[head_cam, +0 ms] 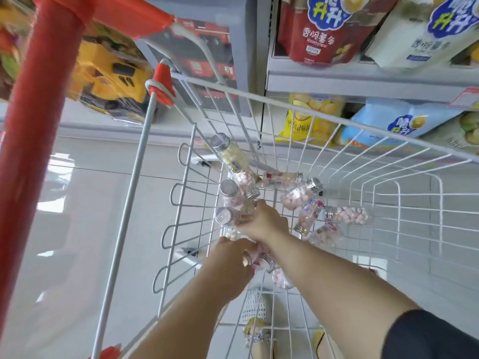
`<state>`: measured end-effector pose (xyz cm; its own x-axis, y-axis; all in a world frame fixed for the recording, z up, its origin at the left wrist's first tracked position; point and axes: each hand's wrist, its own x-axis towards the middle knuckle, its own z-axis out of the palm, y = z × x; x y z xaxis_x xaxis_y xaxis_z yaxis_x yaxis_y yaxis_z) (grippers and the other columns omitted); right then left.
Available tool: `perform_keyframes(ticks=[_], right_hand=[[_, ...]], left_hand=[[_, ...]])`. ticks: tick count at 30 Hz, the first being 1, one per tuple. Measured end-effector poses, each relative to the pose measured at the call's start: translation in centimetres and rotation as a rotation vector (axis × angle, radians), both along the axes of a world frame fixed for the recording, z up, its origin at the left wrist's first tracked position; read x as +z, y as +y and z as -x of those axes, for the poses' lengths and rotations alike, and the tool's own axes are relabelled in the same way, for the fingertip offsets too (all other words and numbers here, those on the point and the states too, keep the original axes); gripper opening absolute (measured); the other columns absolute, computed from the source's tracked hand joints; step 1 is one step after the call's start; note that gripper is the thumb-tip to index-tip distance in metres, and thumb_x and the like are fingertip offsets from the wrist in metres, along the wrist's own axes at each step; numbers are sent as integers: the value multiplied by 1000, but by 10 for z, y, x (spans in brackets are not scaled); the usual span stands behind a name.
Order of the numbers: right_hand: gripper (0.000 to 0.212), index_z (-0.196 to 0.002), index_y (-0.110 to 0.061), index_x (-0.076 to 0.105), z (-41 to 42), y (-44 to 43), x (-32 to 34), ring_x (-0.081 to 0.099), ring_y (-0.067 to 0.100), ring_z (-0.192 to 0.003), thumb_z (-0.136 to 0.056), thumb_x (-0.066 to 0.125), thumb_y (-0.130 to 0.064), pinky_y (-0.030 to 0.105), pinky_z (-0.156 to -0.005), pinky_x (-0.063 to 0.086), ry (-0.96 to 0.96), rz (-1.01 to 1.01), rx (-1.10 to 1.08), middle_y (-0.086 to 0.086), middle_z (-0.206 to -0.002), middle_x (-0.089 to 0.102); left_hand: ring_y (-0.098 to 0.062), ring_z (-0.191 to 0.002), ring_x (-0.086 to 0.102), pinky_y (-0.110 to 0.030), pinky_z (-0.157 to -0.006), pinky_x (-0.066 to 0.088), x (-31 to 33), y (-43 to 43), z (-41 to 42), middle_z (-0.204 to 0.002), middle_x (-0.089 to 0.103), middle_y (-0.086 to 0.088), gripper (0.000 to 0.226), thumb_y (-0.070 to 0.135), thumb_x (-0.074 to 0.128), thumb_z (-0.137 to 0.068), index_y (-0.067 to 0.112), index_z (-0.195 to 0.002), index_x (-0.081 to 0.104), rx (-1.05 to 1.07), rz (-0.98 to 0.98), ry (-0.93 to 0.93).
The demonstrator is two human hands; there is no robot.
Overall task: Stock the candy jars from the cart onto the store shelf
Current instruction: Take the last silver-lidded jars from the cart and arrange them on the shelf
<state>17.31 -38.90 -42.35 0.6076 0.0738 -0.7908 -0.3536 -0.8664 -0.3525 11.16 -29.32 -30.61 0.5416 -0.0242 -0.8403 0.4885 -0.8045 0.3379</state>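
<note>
Several clear candy jars with silver lids lie in the white wire cart (337,120). One jar of pink candy (298,195) lies near the middle, another (232,154) leans on the left wall. My right hand (264,221) reaches down and grips a silver-lidded jar (225,216) at the cart's left side. My left hand (230,260) is just below it, fingers curled round a jar of pink candy (259,259) that is mostly hidden by both hands. The store shelf (363,81) stands beyond the cart at the upper right.
Red and white snack bags (324,29) fill the upper shelf; yellow (303,123) and blue bags (394,120) sit on the lower one. The cart's red handle (39,104) runs down the left. A yellow toy truck box (108,73) is at the upper left. Pale tiled floor lies below.
</note>
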Motion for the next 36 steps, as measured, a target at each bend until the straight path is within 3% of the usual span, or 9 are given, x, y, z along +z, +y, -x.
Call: perform_keyframes(ticks=[3,6,9,12,14,17,29,33,36], right_hand=[[47,-104,-27,59,4,-4,5,64,18,-83,-69,76,-54,27,-65,48,-20,12,-5,-8,-93,66],[37,-113,-21,59,4,-26,19,63,16,-78,-79,71,-30,28,-62,51,-103,47,30,-5,-91,65],[47,-132,-15,55,0,-49,28,65,13,-78,-86,65,-14,29,-68,55,-130,-11,76,0,-101,68],[48,-137,-14,52,-5,-56,34,66,13,-80,-90,64,-16,33,-76,58,-93,-77,127,2,-107,67],[46,-136,-10,51,-7,-51,38,65,14,-86,-94,63,-23,31,-77,57,-85,-122,157,2,-108,66],[43,-133,-6,49,-6,-38,35,58,12,-70,-95,61,-23,22,-55,42,-61,-133,148,-2,-88,59],[59,-120,-21,50,-10,-18,5,64,26,-101,-77,74,-52,40,-90,51,8,45,71,-1,-106,66],[45,-103,-21,49,-10,-19,10,64,20,-88,-71,79,-32,41,-81,57,47,-82,-85,-4,-94,61],[48,-110,-17,45,-6,-29,18,60,12,-74,-76,78,-23,31,-64,53,23,-175,-74,-5,-85,57]], left_hand=[[-12,-90,66,-22,-80,56,-9,1,6,-117,56,-1,42,17,62,-87,40,-122,63,153,86,22],[2,-68,60,-8,-51,43,-7,-4,7,-118,63,4,37,22,57,-94,35,-128,59,301,142,54],[6,-85,59,-2,-55,42,-4,-12,8,-132,59,9,43,26,58,-98,24,-141,51,387,204,88],[4,-76,57,-3,-50,42,-4,-21,6,-145,52,-3,47,14,50,-101,16,-147,44,440,105,97],[-9,-96,64,-8,-70,50,-10,-26,8,-151,43,-7,51,5,45,-99,14,-149,40,422,-27,76],[-22,-137,42,-28,-107,41,-21,-35,9,-161,23,-7,60,-4,41,-94,18,-150,37,314,-147,77],[-32,-116,52,-42,-101,43,-58,-36,-14,-133,35,-15,39,12,54,-92,16,-131,56,3,-335,186],[-24,-96,55,-36,-96,49,-63,-21,-7,-134,25,-10,44,5,53,-91,18,-132,52,28,-252,155],[-29,-109,60,-40,-99,49,-71,-15,-4,-147,15,-11,50,10,54,-93,25,-141,46,29,-224,142]])
